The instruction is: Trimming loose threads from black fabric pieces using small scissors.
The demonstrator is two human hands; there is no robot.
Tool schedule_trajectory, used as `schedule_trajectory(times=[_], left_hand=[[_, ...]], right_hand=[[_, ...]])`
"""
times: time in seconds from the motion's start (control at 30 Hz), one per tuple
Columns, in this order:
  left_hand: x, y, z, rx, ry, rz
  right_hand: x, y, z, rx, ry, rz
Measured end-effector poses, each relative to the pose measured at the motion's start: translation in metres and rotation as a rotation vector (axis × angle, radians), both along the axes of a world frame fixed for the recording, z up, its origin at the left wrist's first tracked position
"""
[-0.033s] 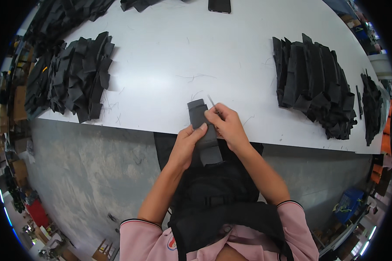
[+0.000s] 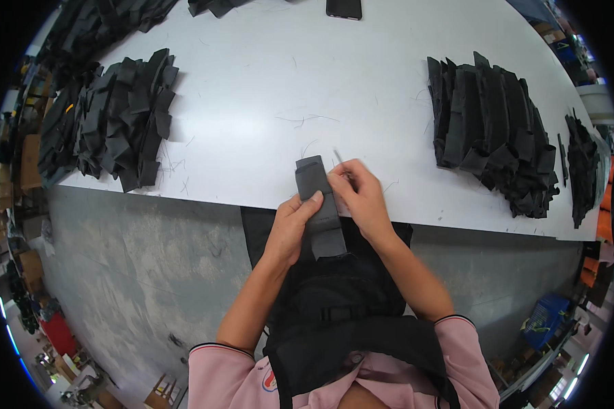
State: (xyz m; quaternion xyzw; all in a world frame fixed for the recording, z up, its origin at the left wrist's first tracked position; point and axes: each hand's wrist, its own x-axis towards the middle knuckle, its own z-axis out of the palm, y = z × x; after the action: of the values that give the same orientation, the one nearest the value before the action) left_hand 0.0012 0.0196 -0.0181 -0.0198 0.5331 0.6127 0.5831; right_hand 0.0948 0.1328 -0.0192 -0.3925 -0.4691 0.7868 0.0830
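A black fabric strip [image 2: 315, 180], folded at its far end, lies slantwise over the table's front edge. My left hand [image 2: 295, 221] pinches its middle, thumb on top. Just right of the strip, my right hand [image 2: 360, 198] is closed around a slim metal tool [image 2: 337, 157]. Only its thin, pale tip shows beyond the fingers, so its exact kind cannot be made out. The right fingertips are close to the strip's right edge; whether they touch it is unclear.
Piles of black fabric strips lie on the white table [image 2: 252, 82], one pile [image 2: 126, 119] at left and another [image 2: 491, 129] at right. Farther right is a smaller black bundle [image 2: 581, 167]. A dark phone [image 2: 344, 8] lies at the far edge. Loose threads [image 2: 307, 119] are scattered about.
My right hand has shifted slightly right, off the strip's face, and the tool tip moved with it. The strip's far end has turned slightly; the left hand stays put.
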Motion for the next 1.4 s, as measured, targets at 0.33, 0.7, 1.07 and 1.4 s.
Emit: schedule_trajectory(times=[0.33, 0.7, 1.07, 1.4], left_hand=[[-0.003, -0.002, 0.001, 0.056, 0.085, 0.116], [-0.001, -0.004, 0.007, 0.091, 0.098, 0.122], [-0.002, -0.009, 0.008, 0.057, 0.207, 0.018], [-0.005, -0.012, 0.009, 0.049, 0.098, -0.092]], right_hand=[[0.061, -0.024, 0.027, 0.992, -0.071, 0.026], [0.047, -0.026, 0.034, 1.110, -0.040, 0.123], [0.049, -0.015, 0.058, 1.558, -0.010, 0.475], [0.047, -0.010, 0.034, 0.022, 0.305, 0.267]])
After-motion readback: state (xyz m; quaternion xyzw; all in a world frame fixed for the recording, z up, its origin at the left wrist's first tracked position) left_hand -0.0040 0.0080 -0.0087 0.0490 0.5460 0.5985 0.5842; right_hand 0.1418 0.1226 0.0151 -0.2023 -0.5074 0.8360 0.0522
